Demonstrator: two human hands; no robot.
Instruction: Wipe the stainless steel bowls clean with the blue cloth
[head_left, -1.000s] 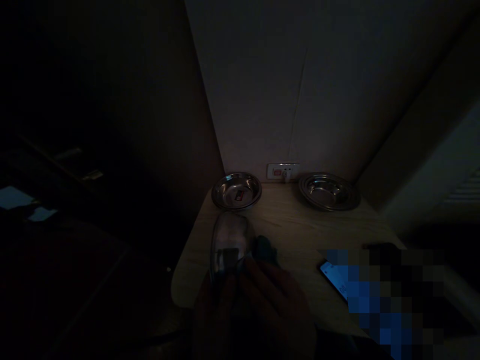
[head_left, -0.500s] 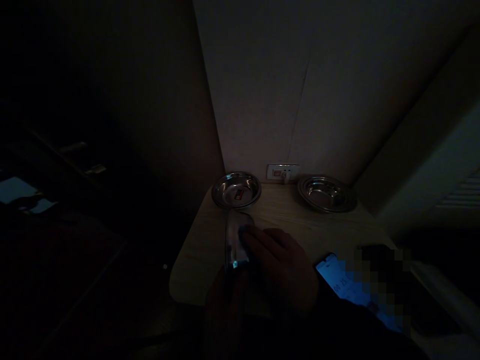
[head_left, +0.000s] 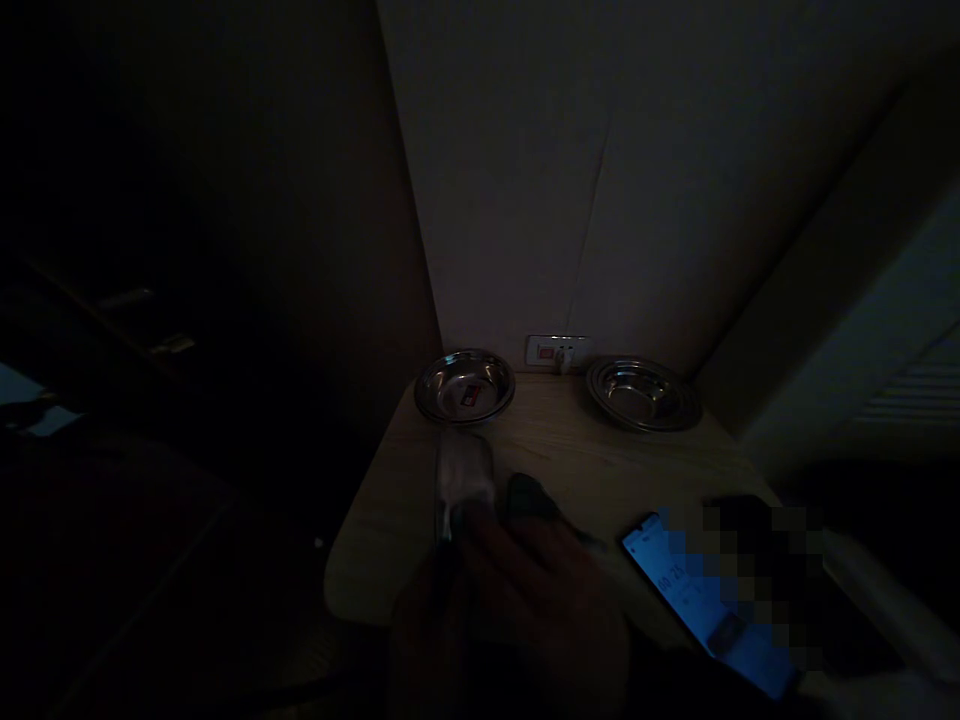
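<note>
The scene is very dark. A steel plate [head_left: 463,478] stands tilted on its edge over the near left part of a light wooden table [head_left: 570,450]. My left hand [head_left: 429,620] grips its lower rim from below. My right hand [head_left: 551,590] is just right of the plate, closed on a dark cloth [head_left: 527,495] that touches the plate's inner face. Both hands are dim, and their fingers barely show.
Two more steel plates lie flat at the back of the table, one on the left [head_left: 465,386] and one on the right [head_left: 643,394]. A wall socket [head_left: 559,351] sits between them. A lit phone [head_left: 679,580] lies at the table's near right. The table's left edge drops into darkness.
My right hand swept up over the plate's face half a second ago and has drawn back toward me, uncovering the cloth. The plate has stayed upright in my left hand.
</note>
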